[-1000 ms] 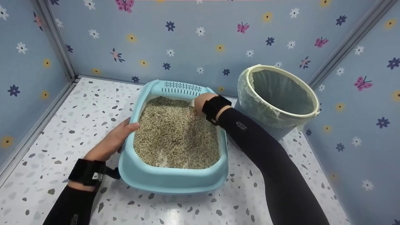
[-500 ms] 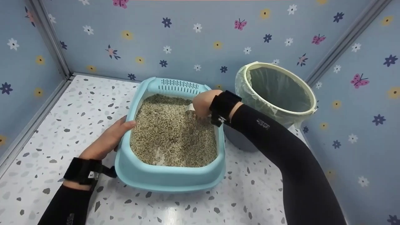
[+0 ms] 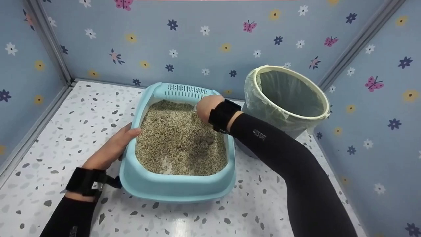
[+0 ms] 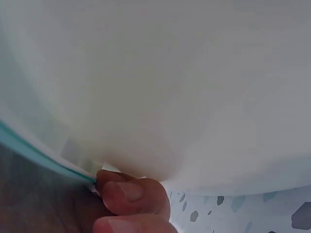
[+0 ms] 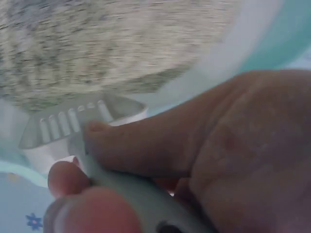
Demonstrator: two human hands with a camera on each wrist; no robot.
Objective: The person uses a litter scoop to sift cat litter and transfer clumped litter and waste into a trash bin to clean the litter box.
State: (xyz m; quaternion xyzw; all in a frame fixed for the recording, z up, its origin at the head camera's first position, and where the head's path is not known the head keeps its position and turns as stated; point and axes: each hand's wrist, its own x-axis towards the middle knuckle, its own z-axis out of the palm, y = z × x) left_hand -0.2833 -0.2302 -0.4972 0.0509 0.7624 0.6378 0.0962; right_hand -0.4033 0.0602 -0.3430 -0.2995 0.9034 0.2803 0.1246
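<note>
A light blue litter box (image 3: 177, 189) filled with beige granules (image 3: 171, 138) sits on the speckled floor. My left hand (image 3: 126, 136) grips its left rim, thumb over the edge; in the left wrist view the fingertips (image 4: 131, 196) curl under the box's pale wall (image 4: 170, 87). My right hand (image 3: 205, 107) hovers over the far right corner of the litter. It holds the handle of a pale slotted scoop (image 5: 73, 128), whose head points down at the granules (image 5: 97, 43). A darker clump (image 3: 204, 141) lies in the litter near the right wall.
A round bin (image 3: 324, 105) lined with a thin plastic bag stands just right of the box, against the back wall. Blue flowered walls (image 3: 197, 39) close in the back and both sides. Bare speckled floor (image 3: 65, 125) stretches to the left and front.
My right hand dipped toward the litter, then drew back to the far corner. A darker clump now shows in the granules by the right wall. The left hand kept its grip.
</note>
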